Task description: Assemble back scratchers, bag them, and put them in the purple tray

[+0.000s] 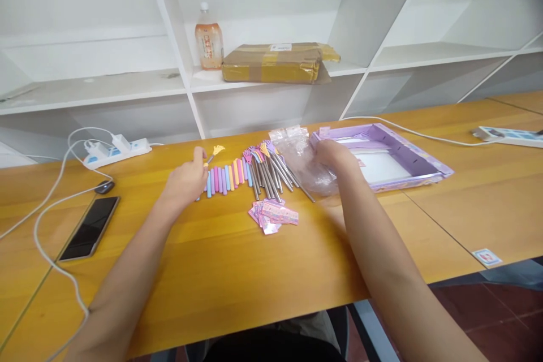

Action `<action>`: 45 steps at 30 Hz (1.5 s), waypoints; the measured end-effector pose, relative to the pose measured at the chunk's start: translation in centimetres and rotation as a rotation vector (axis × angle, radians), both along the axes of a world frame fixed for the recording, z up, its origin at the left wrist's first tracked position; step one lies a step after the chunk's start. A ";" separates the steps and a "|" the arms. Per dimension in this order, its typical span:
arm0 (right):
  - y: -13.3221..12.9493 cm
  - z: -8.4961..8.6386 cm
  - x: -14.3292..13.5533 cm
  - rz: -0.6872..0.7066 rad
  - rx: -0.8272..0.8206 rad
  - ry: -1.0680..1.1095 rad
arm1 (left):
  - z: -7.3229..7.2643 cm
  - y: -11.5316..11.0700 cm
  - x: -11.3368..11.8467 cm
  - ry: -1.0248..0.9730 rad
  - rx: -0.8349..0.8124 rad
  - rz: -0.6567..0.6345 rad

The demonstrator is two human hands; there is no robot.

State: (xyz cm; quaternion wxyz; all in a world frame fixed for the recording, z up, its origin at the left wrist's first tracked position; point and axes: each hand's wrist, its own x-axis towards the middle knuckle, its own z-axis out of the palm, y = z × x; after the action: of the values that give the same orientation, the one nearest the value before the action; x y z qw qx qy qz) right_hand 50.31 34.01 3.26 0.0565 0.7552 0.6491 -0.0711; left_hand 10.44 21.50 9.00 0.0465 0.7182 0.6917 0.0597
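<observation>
My left hand is closed around a small back scratcher with a yellow, hand-shaped head and a short metal shaft. Below and beside it lies a row of pastel handle sleeves in pink, purple, blue and yellow. To their right is a pile of metal-shafted back scratchers with colored heads. My right hand reaches to clear plastic bags beside the left edge of a purple box; its fingers are hidden. Pink printed cards overlap in front of the pile.
A black phone, white cables and a power strip lie on the left. Another power strip is at far right. On the shelf behind stand a drink bottle and a taped cardboard box.
</observation>
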 end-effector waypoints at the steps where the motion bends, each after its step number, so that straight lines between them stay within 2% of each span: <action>1: -0.2 0.3 0.0 0.001 0.009 0.000 | -0.2 0.1 -0.1 -0.002 0.003 -0.001; 4: -0.8 1.7 0.0 0.013 0.057 -0.012 | -0.8 0.3 -0.3 -0.057 0.015 -0.028; 6: -1.3 2.9 -0.5 0.055 0.163 0.021 | -1.4 0.6 -0.3 -0.141 0.042 -0.092; 10: -3.2 5.3 -3.4 0.247 0.531 0.330 | -2.9 1.2 0.4 -0.373 0.073 -0.199; 12: -4.5 6.1 -5.8 0.354 0.637 0.526 | -3.5 1.2 1.3 -0.532 0.057 -0.223; 14: -6.0 6.5 -8.6 0.442 0.673 0.696 | -3.9 0.9 2.4 -0.717 0.003 -0.252; 17: -8.1 6.1 -12.4 0.534 0.663 0.876 | -4.3 0.1 3.8 -0.949 -0.087 -0.293; 22: -10.1 5.0 -16.0 0.580 0.585 1.076 | -4.6 -0.4 4.7 -1.043 -0.030 -0.303; 25: -10.0 4.6 -16.2 0.533 0.499 1.207 | -4.6 -0.3 4.6 -1.087 0.009 -0.221; 27: -9.5 4.4 -15.9 0.487 0.443 1.213 | -4.4 -0.3 4.5 -1.134 0.000 -0.187; 30: -8.4 3.6 -15.8 0.497 0.246 1.205 | -4.0 -0.5 4.5 -1.199 -0.009 -0.190; 32: -7.8 2.9 -16.1 0.527 0.105 1.301 | -3.8 -0.6 4.6 -1.212 0.000 -0.215; 34: -7.6 2.2 -16.6 0.531 0.059 1.422 | -3.7 -0.7 4.7 -1.195 0.010 -0.247; 38: -7.1 1.3 -17.4 0.443 0.134 1.611 | -4.1 -0.5 4.7 -1.202 0.017 -0.264; 40: -6.6 1.3 -17.2 0.347 0.249 1.710 | -4.2 0.0 4.4 -1.273 0.062 -0.219; 43: -5.9 2.4 -15.7 0.248 0.470 1.814 | -4.1 0.8 3.6 -1.421 0.193 -0.120; 45: -6.0 3.7 -14.3 0.282 0.513 1.820 | -3.5 1.2 3.0 -1.522 0.263 -0.087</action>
State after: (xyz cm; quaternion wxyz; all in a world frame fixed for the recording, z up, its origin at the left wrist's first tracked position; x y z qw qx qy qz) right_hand 36.05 28.05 6.96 -0.6291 0.3147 0.5249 -0.4793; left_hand 13.47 22.70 5.51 0.4258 0.5058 0.4275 0.6165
